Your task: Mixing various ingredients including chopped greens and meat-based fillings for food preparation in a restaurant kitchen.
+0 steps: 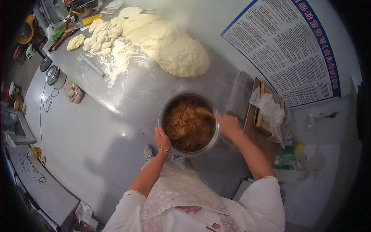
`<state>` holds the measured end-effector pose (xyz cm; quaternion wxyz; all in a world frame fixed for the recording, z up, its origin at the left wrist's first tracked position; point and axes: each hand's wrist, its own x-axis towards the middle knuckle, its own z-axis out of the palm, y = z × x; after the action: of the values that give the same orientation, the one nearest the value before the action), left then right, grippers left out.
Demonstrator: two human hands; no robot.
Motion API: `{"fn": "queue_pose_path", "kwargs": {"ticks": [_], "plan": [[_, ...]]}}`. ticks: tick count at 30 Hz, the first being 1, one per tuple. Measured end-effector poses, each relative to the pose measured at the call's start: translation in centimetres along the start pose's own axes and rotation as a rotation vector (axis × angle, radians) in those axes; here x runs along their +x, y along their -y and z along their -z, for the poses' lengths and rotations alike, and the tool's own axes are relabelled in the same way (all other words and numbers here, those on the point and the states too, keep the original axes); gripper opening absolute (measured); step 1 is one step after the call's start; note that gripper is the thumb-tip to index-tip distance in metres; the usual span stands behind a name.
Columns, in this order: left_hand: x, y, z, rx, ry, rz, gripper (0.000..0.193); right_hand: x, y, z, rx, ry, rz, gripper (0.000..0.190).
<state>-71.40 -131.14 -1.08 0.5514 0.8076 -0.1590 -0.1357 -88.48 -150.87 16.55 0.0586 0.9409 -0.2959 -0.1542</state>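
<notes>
A round metal pot (160, 111) with a brown, chunky mixture (188, 124) inside stands at the near end of the steel worktop. My left hand (162, 138) grips the pot's left rim. Over the right rim, my right hand (228, 125) is closed around the end of a blurred wooden-looking utensil (205, 112), whose other end reaches into the mixture. Beyond the pot lies a large mass of dough (179, 49). Small dough pieces (101, 37), scattered flour (118, 59) and a grey rolling pin (92, 65) are farther left.
The steel worktop (139, 90) meets the wall on the right. A box with crumpled plastic (271, 110) sits at the right. Left of the worktop are a lidded jar (55, 76) and another labelled container (74, 92). A kitchen scale (111, 8) stands at the far end.
</notes>
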Motion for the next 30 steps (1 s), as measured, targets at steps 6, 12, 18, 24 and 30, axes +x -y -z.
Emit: {"fn": "queue_pose_path", "kwargs": {"ticks": [6, 12, 18, 24, 30], "plan": [[0.0, -0.6, -0.7, -0.008, -0.039, -0.013, 0.029, 5.8, -1.3, -5.9, 0.05, 0.169, 0.087, 0.016], [0.1, 0.0, -0.5, 0.008, -0.052, 0.015, 0.029, 1.3, -2.7, -5.1, 0.146, 0.22, 0.297, 0.017], [-0.2, 0.0, 0.3, 0.068, -0.073, 0.016, 0.031, 2.4, -2.9, 0.3, 0.056, -0.084, 0.483, 0.014], [0.0, -0.5, -0.6, 0.086, -0.057, 0.007, 0.03, 8.5, -3.7, -5.7, -0.023, 0.088, 0.314, 0.014], [-0.1, -1.0, -0.4, 0.05, -0.081, -0.01, 0.028, 2.7, -4.8, -9.4, 0.287, 0.248, 0.359, 0.02]]}}
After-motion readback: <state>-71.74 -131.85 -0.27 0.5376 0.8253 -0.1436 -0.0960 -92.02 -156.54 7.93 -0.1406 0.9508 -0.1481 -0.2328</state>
